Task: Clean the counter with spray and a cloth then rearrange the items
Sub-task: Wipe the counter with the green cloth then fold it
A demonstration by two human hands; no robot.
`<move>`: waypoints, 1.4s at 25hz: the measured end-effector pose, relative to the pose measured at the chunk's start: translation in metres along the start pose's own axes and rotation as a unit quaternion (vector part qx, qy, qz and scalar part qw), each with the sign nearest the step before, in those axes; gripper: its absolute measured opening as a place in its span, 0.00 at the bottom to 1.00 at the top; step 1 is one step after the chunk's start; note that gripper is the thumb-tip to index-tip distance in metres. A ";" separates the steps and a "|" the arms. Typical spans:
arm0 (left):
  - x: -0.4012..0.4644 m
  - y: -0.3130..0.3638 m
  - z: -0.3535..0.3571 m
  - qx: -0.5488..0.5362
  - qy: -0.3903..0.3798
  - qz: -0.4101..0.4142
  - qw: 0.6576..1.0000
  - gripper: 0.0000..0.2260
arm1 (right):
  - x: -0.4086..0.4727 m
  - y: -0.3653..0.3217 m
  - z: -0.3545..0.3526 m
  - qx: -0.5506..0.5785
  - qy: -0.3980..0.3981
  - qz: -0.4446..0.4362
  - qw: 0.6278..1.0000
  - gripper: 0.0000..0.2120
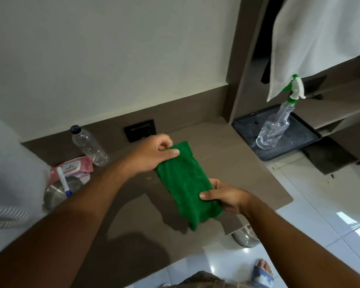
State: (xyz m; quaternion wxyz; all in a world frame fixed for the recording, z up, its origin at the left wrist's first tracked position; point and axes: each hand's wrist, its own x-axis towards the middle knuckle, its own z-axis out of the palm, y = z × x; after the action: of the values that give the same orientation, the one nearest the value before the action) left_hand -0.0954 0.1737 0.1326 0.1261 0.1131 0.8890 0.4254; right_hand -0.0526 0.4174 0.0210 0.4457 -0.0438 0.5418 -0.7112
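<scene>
A folded green cloth [185, 181] is held just above the brown counter [237, 161]. My left hand [152, 154] pinches its far end and my right hand [224, 197] grips its near end. A clear spray bottle [276, 126] with a green and white trigger stands on a dark tray [299, 142] at the right, apart from both hands. At the counter's left stand a clear water bottle [87, 145], a pink wipes pack [75, 168] and a steel bowl [58, 193] with a white pen [63, 185] across it.
A black wall socket [139, 129] sits in the backsplash behind the cloth. A white towel [320, 38] hangs over shelves at the right. A white appliance with a hose [6, 213] fills the left edge. Tiled floor and a fan [245, 235] lie below the counter's edge.
</scene>
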 end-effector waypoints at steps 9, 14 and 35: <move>0.123 0.087 0.174 -0.285 0.048 -0.242 0.926 0.10 | -0.128 -0.019 -0.220 0.217 0.116 -0.021 0.969 0.23; 0.213 0.132 0.316 -0.451 0.024 -0.365 0.814 0.05 | -0.189 -0.037 -0.384 0.092 0.244 0.087 0.961 0.21; 0.452 0.214 0.456 -0.033 0.139 -0.162 0.976 0.24 | -0.164 -0.080 -0.516 0.190 0.542 0.006 0.819 0.19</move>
State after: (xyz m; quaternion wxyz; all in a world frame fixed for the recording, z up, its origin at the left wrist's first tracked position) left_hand -0.3549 0.7758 -0.0341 0.0725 -0.0969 0.8901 0.4395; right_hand -0.2825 0.9079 -0.0556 0.0836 0.4374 0.5504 -0.7062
